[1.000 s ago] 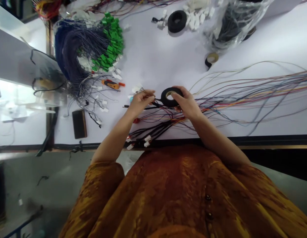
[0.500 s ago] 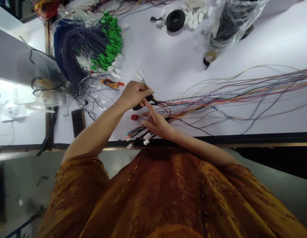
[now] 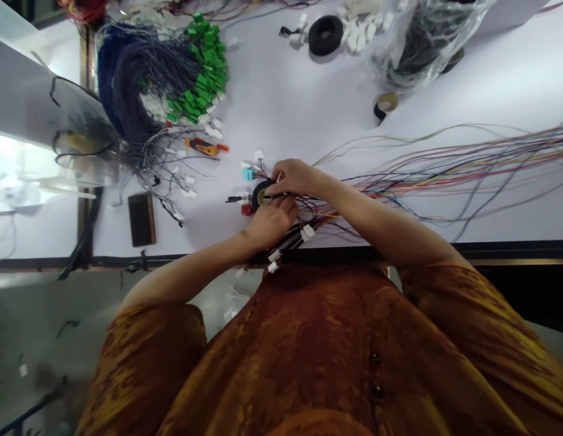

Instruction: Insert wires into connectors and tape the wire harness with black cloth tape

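From where I'm standing, the person's two hands meet over a small roll of black tape (image 3: 262, 195), which sits at the near side of the white-covered table (image 3: 318, 115), just above its front edge. The right hand (image 3: 295, 178) comes across from the right with its fingers (image 3: 281, 177) together and curled over the top of the roll. The left hand (image 3: 270, 224) lies below, its fingers bunched close under the roll, though I can't tell whether they're clamped on it or on the wires there. A thin dark line runs across the roll's open centre.

A fan of coloured wires (image 3: 445, 172) spreads to the right, and a black bundle of wires (image 3: 288, 245) with white connectors (image 3: 307, 231) lies just below the hands. A red connector (image 3: 247, 210) and a blue connector (image 3: 249, 174) sit just left of the roll.

Close work like this seems best done with the roll held low and steady, the wrists relaxed, and the loose strands kept out from under the fingers. The spread of wires on the right looks easy to snag, so I'd keep the elbow clear of it.

Farther off lie a screwdriver (image 3: 202, 146), a heap of green connectors (image 3: 202, 79), and a second tape roll (image 3: 385, 106).
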